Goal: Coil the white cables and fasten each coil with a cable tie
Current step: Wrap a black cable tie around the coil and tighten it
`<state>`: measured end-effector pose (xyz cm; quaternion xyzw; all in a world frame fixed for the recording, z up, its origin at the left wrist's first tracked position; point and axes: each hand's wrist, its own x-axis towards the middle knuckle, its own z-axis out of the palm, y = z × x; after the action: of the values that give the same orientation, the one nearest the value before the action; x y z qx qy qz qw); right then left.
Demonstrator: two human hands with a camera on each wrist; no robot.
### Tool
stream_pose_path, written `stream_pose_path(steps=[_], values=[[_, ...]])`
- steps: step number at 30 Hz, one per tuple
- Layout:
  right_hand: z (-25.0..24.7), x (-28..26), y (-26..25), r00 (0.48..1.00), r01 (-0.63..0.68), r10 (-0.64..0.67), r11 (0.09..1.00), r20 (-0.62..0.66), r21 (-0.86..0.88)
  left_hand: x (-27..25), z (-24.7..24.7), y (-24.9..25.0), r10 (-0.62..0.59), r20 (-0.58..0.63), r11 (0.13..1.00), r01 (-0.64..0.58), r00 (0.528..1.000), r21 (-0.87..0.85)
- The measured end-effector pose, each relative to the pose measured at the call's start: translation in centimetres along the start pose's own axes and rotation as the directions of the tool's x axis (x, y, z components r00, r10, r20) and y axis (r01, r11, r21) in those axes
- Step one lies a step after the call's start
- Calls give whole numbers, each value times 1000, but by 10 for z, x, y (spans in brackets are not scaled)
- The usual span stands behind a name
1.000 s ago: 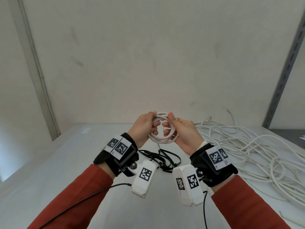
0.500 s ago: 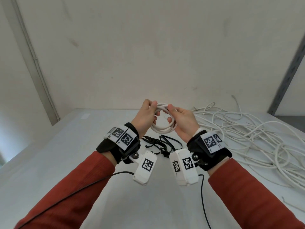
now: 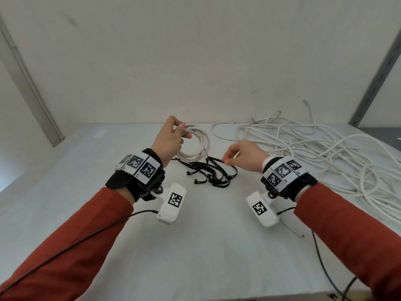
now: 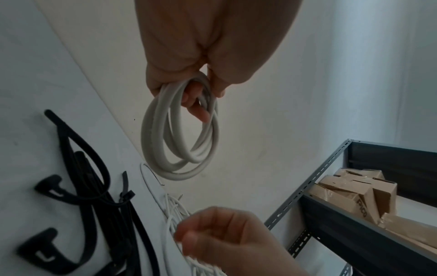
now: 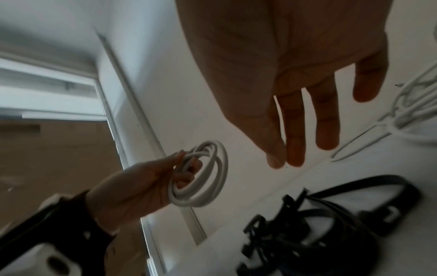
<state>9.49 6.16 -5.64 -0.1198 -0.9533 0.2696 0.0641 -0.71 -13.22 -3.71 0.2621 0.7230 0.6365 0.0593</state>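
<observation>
Coil (image 3: 196,144): light, springy white cable, likely to unwind if released; the left hand (image 3: 168,140) grips its top, above the table's (image 3: 65,213) far edge.
Cable ties (image 3: 213,172): thin, flexible, tangled mid-table; take one strap end.
Right hand (image 3: 243,156): fingers loose, seemingly empty, above the ties.
Room: loose cables (image 3: 314,153) crowd the right edge.

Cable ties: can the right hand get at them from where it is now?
Probably yes. The right hand hovers open just above the black cable ties, nothing between them; the left hand holds the coil off to the side.
</observation>
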Motion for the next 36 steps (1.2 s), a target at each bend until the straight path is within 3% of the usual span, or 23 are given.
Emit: stream_pose_path(steps=[2, 6, 10, 13, 18, 21, 24, 26, 29, 36], values=[[1, -3, 1, 995, -6, 22, 986, 94, -170, 2, -1, -4, -5, -4, 1000, 5, 1000, 10], [-2, -3, 1, 986, 21, 50, 906, 156, -423, 7, 0, -11, -11, -40, 1000, 10, 999, -7], [3, 4, 3, 966, 81, 64, 846, 250, -528, 15, 2, -14, -1, -45, 999, -1, 999, -33], [6, 8, 5, 966, 97, 43, 857, 257, -506, 20, 4, -14, 10, -50, 998, -13, 999, -66], [-34, 5, 1, 976, 116, -46, 937, 213, -331, 26, 5, -14, 39, -63, 994, -45, 997, -100], [-67, -3, -8, 986, 133, -127, 990, 107, -50, 31, 5, -14, 70, -85, 992, -78, 994, -95], [-86, -20, -28, 985, 174, -168, 909, -50, 378, 36, 9, -15, 113, -98, 990, -120, 989, -68], [-88, -28, -41, 978, 206, -192, 822, -82, 532, 38, 11, -16, 130, -110, 990, -135, 985, -45], [-81, -28, -54, 976, 202, -212, 766, -56, 610, 39, 15, -16, 156, -127, 986, -161, 980, -33], [-42, 2, -65, 981, 195, -149, 764, -127, 615, 34, 15, -9, 234, -83, 971, -237, 969, -30]])
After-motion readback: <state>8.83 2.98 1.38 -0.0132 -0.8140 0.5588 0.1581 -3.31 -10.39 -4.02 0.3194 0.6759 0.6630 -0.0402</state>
